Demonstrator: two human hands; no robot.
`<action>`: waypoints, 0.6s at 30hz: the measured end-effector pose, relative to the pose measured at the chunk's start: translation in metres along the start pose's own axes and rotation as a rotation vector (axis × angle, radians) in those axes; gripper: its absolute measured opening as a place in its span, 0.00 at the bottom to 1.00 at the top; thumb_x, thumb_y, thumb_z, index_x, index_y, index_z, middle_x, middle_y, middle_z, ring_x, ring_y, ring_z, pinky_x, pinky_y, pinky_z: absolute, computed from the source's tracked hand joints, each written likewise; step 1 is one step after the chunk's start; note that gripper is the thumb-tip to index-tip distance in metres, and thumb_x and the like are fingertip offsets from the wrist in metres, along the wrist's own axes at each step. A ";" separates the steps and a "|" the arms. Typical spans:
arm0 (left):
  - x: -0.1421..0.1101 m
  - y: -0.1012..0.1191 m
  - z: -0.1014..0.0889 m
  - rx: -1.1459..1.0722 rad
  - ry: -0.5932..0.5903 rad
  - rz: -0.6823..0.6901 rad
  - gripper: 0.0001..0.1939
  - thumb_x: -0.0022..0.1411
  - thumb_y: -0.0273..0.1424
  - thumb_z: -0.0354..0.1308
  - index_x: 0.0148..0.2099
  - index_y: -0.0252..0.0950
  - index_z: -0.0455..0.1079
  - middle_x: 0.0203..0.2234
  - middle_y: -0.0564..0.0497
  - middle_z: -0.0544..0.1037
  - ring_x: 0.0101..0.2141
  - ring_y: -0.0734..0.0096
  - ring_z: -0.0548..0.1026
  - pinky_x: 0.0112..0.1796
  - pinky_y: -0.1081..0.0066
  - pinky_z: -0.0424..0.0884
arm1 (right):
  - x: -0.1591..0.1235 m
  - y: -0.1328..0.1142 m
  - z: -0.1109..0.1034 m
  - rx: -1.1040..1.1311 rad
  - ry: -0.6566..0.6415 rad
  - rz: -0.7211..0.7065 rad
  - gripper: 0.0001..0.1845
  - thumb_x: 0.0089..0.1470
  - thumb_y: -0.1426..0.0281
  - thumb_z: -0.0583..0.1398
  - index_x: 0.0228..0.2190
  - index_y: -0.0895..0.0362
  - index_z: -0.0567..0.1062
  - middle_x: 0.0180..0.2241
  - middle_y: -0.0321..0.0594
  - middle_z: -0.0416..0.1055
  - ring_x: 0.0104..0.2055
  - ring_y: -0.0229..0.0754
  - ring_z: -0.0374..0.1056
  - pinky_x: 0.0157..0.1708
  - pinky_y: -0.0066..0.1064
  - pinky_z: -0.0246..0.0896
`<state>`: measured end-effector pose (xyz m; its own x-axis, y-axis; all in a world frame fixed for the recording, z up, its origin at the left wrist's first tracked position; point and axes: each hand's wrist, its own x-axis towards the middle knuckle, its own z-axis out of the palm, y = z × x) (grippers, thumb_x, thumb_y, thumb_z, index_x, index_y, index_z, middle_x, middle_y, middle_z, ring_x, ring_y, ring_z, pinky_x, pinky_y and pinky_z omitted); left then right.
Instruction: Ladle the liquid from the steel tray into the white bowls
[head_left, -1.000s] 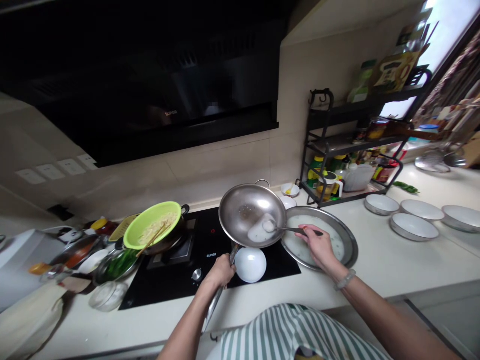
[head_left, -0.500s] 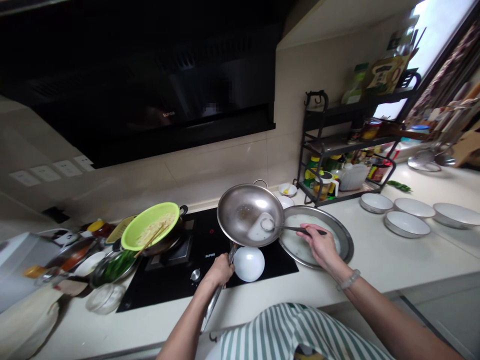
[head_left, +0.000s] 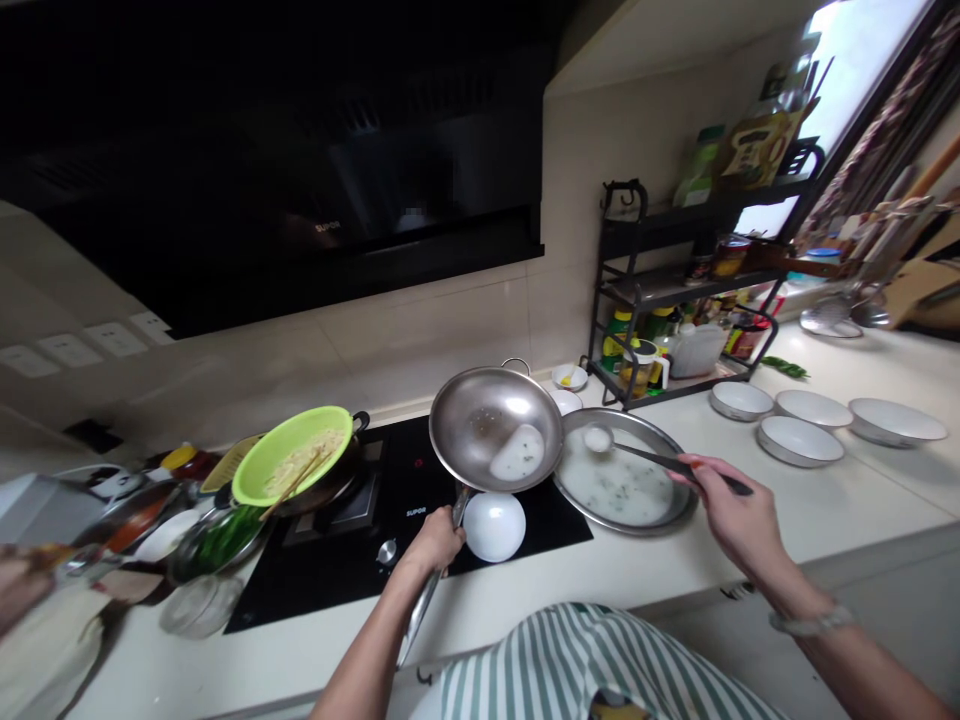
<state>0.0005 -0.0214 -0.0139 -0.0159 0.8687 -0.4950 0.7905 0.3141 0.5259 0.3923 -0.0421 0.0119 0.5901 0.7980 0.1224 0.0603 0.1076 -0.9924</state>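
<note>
over the hob (head_left: 300, 590), my left hand (head_left: 437, 540) clasps the steel wok (head_left: 476, 430) by its handle (head_left: 421, 612), likely front-heavy; my right hand (head_left: 739, 515) grips a probably light ladle (head_left: 649, 457).

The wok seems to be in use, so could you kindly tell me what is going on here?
The person's left hand grips the wok's handle; the wok holds white liquid off to one side. The right hand holds a ladle over a metal basin of similar liquid. A white bowl is on the cooktop.
</note>
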 end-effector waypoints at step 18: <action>0.000 0.000 -0.001 0.007 -0.005 -0.004 0.06 0.59 0.26 0.52 0.40 0.30 0.63 0.19 0.51 0.69 0.13 0.74 0.68 0.15 0.75 0.66 | -0.014 0.039 -0.037 -0.421 -0.222 -0.642 0.09 0.54 0.69 0.57 0.35 0.55 0.76 0.34 0.45 0.76 0.37 0.45 0.73 0.42 0.36 0.69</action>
<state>-0.0002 -0.0212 -0.0135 -0.0160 0.8657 -0.5004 0.7948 0.3146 0.5189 0.4163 -0.0708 -0.0292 0.1651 0.7602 0.6283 0.6590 0.3889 -0.6438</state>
